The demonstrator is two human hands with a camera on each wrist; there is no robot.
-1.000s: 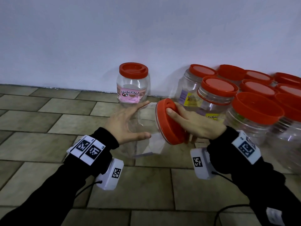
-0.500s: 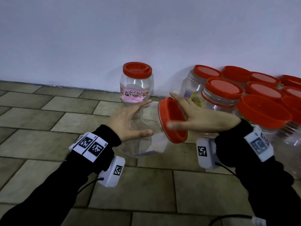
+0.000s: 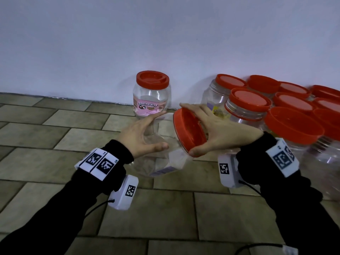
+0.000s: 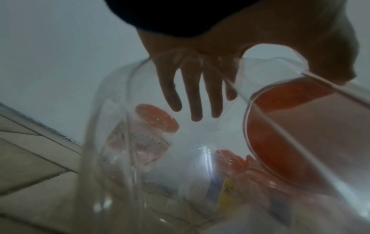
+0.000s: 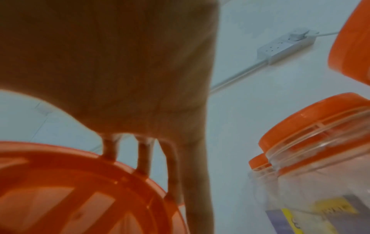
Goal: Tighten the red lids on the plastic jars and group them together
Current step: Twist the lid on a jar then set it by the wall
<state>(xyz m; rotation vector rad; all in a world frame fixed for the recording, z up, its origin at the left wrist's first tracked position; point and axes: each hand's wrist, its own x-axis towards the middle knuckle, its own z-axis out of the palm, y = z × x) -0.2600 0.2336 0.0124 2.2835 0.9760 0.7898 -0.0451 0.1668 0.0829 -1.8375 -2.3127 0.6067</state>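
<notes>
A clear plastic jar is held tilted above the tiled floor, its red lid facing right. My left hand grips the jar's body, thumb near me and fingers on the far side; the left wrist view shows those fingers through the clear wall. My right hand grips the lid by its rim, with the thumb under it and the fingers over the top edge. The right wrist view shows the lid from close by.
A lone lidded jar with a pink Sochews label stands against the white wall. Several red-lidded jars are packed together at the right, close to my right wrist. A power strip hangs on the wall. Tiled floor spreads to the left.
My right hand has turned on the lid: its fingers left the lid's face and now span the rim, thumb at the bottom. The left hand keeps hold of the jar.
</notes>
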